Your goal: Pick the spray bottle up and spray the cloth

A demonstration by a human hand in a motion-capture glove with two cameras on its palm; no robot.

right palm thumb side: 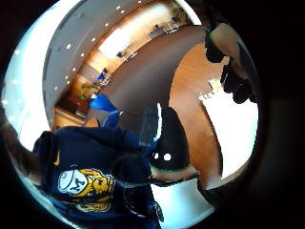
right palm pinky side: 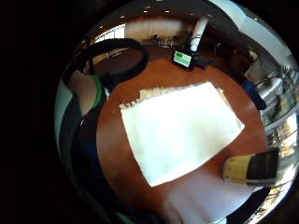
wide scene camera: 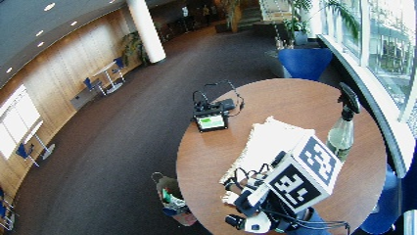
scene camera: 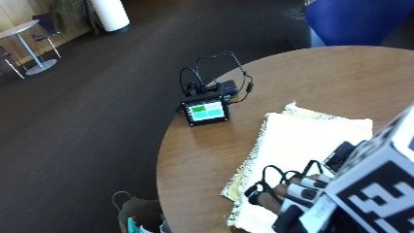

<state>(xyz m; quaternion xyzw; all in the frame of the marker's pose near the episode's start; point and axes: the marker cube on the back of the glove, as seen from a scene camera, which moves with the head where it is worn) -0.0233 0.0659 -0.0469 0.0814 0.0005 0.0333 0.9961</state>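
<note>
Hand [scene camera: 294,191] hovers over the near edge of the cloth [scene camera: 304,155], fingers relaxed and apart, holding nothing. Spray bottle [wide scene camera: 343,125] stands upright on the desk [wide scene camera: 215,161], off to the hand's side past the cloth, well apart. Looks like clear plastic, partly filled: light, stiff, probably a bit slick. Best grab at the neck, finger on the trigger. Cloth is soft and limp.

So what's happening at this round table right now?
A person's gloved right hand hovers over the near edge of a pale cloth spread on the round wooden table, holding nothing. The spray bottle stands upright beyond the cloth, near the table's window side, untouched. A small device with a green screen sits at the far edge. So the pick-up has not happened yet.
</note>
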